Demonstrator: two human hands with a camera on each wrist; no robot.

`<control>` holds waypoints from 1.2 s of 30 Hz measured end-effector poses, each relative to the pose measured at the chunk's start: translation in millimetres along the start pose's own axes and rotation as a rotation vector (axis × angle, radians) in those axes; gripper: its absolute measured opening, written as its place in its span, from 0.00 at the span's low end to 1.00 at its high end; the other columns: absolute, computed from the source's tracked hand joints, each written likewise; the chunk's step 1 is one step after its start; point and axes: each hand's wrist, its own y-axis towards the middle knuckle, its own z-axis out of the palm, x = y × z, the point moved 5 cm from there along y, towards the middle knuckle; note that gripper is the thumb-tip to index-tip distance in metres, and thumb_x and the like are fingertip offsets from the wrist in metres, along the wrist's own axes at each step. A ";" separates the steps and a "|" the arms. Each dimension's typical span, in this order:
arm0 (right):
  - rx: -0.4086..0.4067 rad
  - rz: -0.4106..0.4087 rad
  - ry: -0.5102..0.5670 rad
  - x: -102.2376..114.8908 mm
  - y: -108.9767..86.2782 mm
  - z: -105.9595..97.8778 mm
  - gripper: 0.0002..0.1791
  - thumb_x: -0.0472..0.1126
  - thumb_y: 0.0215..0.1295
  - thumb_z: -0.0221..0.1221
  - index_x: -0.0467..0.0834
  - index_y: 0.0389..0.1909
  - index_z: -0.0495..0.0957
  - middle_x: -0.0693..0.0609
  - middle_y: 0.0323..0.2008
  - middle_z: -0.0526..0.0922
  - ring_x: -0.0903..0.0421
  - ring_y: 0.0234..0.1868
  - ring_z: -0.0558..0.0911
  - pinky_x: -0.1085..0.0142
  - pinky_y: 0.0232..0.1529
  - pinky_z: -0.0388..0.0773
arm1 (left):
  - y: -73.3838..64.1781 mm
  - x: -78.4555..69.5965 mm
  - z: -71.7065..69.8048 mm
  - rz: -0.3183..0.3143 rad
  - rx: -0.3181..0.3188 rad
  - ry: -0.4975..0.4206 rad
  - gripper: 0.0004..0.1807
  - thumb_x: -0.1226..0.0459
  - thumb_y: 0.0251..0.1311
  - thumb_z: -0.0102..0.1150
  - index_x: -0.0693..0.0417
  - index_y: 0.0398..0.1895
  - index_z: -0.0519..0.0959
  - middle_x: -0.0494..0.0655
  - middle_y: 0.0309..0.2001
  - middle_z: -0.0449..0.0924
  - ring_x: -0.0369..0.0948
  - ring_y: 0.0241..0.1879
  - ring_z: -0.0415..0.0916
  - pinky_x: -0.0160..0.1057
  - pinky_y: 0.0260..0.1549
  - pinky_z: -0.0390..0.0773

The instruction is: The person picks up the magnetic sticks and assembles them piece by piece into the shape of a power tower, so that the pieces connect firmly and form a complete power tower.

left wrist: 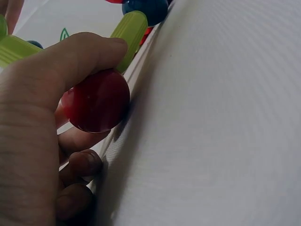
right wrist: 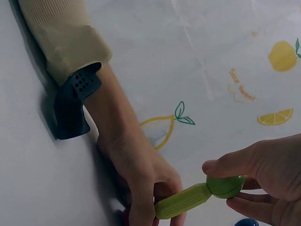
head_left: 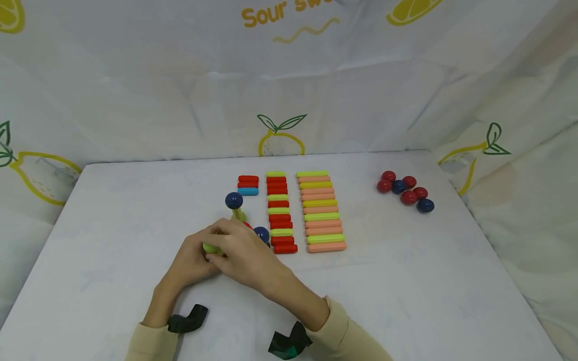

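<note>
My left hand grips a dark red ball, its thumb lying over the ball and the end of a light green stick that runs to a blue ball. My right hand pinches a green ball between thumb and fingers. From that ball a ridged light green stick reaches to my left hand; whether it is seated in the red ball is hidden. Behind the hands in the head view, a dark blue ball tops a short upright yellowish stick. Another blue ball shows beside the right hand.
Right of the hands lie a column of short red and green sticks and one of longer pink, yellow and green sticks. Three short sticks lie farther back. Several red and blue balls sit at the table's right.
</note>
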 end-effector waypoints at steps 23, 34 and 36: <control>0.009 0.425 -0.195 -109.1 -111.0 -54.5 0.11 0.37 0.55 0.75 0.43 0.40 0.91 0.51 0.38 0.89 0.54 0.43 0.83 0.61 0.43 0.86 | -1.3 3.9 -0.2 -0.123 0.055 -0.033 0.34 0.61 0.46 0.80 0.49 0.60 0.78 0.39 0.27 0.76 0.30 0.20 0.68 0.31 0.20 0.73; 0.076 0.458 -0.231 -121.5 -127.8 -40.9 0.11 0.37 0.56 0.74 0.42 0.41 0.91 0.53 0.32 0.83 0.59 0.36 0.74 0.71 0.34 0.77 | -2.8 1.3 -2.7 -0.015 -0.004 -0.073 0.28 0.63 0.41 0.83 0.47 0.48 0.81 0.39 0.40 0.84 0.31 0.35 0.72 0.31 0.33 0.77; 0.080 0.459 -0.233 -122.1 -128.9 -40.0 0.11 0.37 0.56 0.74 0.42 0.41 0.90 0.54 0.32 0.82 0.59 0.35 0.73 0.71 0.34 0.76 | -3.3 2.1 -3.8 0.001 -0.021 -0.089 0.24 0.65 0.40 0.83 0.46 0.41 0.80 0.36 0.35 0.81 0.31 0.34 0.72 0.31 0.32 0.77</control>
